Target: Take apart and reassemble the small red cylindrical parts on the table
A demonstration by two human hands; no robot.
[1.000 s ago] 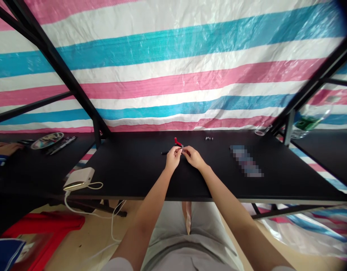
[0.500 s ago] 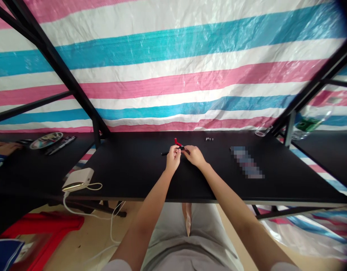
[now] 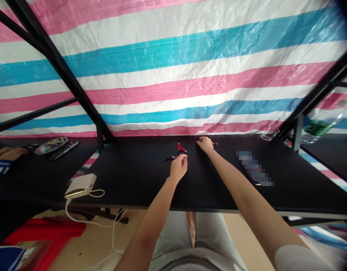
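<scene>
My left hand (image 3: 179,167) is closed in a pinch just above the black table (image 3: 128,169); what sits between its fingertips is too small to make out. Beyond its knuckles lies a thin black pen-like piece (image 3: 170,158) with a red end. Two short red pieces (image 3: 182,149), with greyish parts, rest a little farther back. Farther right, near the table's back edge, my right hand (image 3: 205,144) has its fingers pressed together at a small dark piece (image 3: 198,139). Several tiny shiny metal pieces (image 3: 215,143) lie right beside that hand, partly hidden by it.
A phone (image 3: 254,168) lies to the right and a clear cup (image 3: 269,133) behind it. At left is a white power bank (image 3: 81,184) with a cable. On the neighbouring table are a person's hand (image 3: 11,153), a round dish (image 3: 51,145) and pens (image 3: 65,150).
My hands were together over the red and black pieces. The right one has moved away to the back right, beside the metal pieces; the left has drawn slightly toward me.
</scene>
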